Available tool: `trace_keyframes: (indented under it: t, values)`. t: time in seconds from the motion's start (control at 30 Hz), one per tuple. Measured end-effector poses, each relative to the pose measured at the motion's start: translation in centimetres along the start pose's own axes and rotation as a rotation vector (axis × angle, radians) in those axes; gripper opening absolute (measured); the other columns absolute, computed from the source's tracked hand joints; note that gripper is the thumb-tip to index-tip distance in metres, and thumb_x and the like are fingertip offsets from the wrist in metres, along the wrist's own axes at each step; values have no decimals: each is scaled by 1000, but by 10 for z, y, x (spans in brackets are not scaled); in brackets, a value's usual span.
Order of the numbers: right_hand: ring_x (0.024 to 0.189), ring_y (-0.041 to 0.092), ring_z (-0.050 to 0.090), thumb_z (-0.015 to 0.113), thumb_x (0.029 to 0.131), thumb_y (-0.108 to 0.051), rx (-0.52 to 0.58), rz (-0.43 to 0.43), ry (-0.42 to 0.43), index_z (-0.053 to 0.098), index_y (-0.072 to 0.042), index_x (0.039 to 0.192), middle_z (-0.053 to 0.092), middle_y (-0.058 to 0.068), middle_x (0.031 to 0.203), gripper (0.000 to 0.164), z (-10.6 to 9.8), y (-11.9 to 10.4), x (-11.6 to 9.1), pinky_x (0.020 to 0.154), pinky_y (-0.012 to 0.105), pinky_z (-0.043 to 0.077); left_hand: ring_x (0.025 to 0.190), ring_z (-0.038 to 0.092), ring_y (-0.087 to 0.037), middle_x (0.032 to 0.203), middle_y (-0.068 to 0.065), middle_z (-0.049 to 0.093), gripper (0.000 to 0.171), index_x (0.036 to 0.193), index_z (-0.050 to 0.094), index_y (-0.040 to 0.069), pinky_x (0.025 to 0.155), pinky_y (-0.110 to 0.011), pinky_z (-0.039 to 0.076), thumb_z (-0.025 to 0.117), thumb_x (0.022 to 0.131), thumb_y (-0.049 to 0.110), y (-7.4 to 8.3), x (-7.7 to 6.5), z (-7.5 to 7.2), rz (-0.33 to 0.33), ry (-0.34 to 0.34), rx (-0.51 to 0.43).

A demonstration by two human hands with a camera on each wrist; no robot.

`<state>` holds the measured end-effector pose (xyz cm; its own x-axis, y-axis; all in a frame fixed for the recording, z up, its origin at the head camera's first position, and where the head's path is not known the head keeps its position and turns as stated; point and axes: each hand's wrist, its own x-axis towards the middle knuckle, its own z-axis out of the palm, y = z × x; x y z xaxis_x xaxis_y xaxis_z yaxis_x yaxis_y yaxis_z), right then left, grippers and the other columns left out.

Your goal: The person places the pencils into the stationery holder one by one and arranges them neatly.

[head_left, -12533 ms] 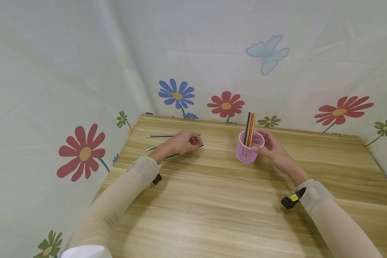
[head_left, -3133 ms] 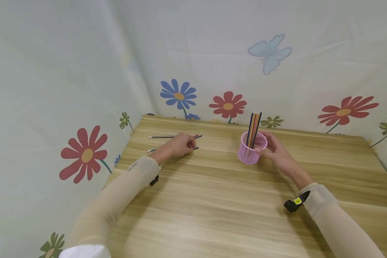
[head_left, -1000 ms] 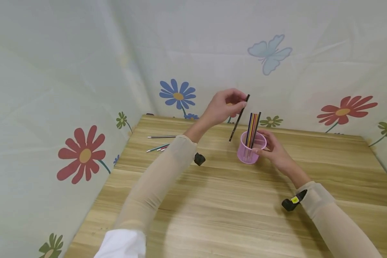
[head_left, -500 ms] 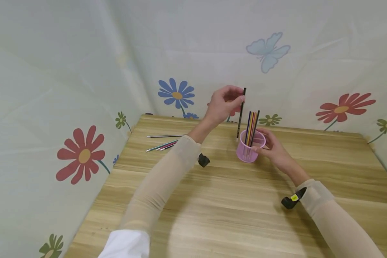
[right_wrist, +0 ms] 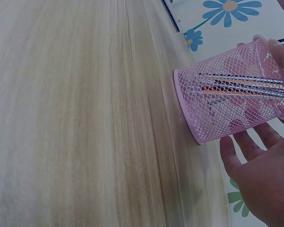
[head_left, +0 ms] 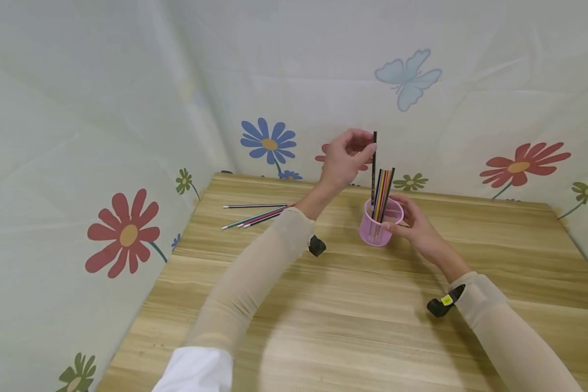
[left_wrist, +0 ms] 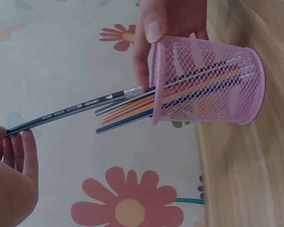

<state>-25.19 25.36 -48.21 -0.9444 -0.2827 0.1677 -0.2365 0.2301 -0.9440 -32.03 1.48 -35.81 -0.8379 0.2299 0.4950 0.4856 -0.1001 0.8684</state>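
Observation:
My left hand (head_left: 345,158) pinches a black pencil (left_wrist: 68,111) near its upper end, between thumb and fingers. The pencil stands nearly upright, its eraser end down at the mouth of a pink mesh pencil cup (head_left: 374,231). Inside the cup several pencils (left_wrist: 132,111) in dark blue, yellow, red and black lean together, eraser ends at the bottom. My right hand (head_left: 418,228) grips the cup from its right side, thumb at the front near the rim and fingers behind. In the right wrist view the cup (right_wrist: 232,90) stands on the table with the fingers curved around it.
Several pencils (head_left: 255,217) lie on the left part of the wooden table (head_left: 372,316), partly behind the left forearm. A cloth backdrop (head_left: 313,65) printed with flowers and a butterfly hangs behind and at the left of the table.
My left hand picked up the black pencil from the table's left and carried it right, turning it upright over the cup's mouth. Another black pencil joined the cup earlier. The right hand stays on the cup.

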Motion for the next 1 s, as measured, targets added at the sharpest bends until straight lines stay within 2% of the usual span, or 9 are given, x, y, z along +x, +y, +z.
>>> trace_keyframes:
  t: [0.23,0.37,0.53,0.77,0.83,1.0]
  values:
    - [149,44,39,73,100,-7,9,-1,6,32,-8,163,42,26,161,75,0,1,-2,122,64,29,97,69,-14,111,-5,71,21,121,70,5,84,-26,62,75,101,12,-16,-6,12,1,-15,59]
    - [149,44,39,73,100,-7,8,-9,4,32,-8,163,42,25,160,74,-1,2,-2,121,64,29,96,70,-15,109,-7,73,19,118,70,3,83,-25,61,74,101,10,-29,-11,19,10,-16,92]
    - [148,43,40,73,101,-8,7,-15,3,32,-10,163,43,25,160,75,-1,2,-1,121,63,31,95,70,-13,107,-5,73,18,117,72,5,80,-23,61,75,100,11,-44,-17,27,-30,0,128]
    - [146,42,43,74,100,-8,5,-22,8,34,-12,163,45,24,158,74,-1,0,-1,116,40,41,96,70,-12,107,-2,73,18,117,72,7,81,-22,60,75,100,12,-56,-19,32,-76,9,146]
    - [146,42,43,74,100,-9,3,-20,2,33,-13,163,45,24,159,74,-1,0,-1,117,43,40,95,70,-12,107,-2,73,17,116,73,8,81,-21,60,76,100,12,-59,-20,33,-89,11,153]
    - [148,43,41,73,101,-10,3,-19,-5,32,-13,163,43,25,160,75,0,1,0,121,61,32,94,70,-12,106,-2,74,18,117,74,7,82,-21,59,76,100,12,-62,-22,33,-101,-2,167]
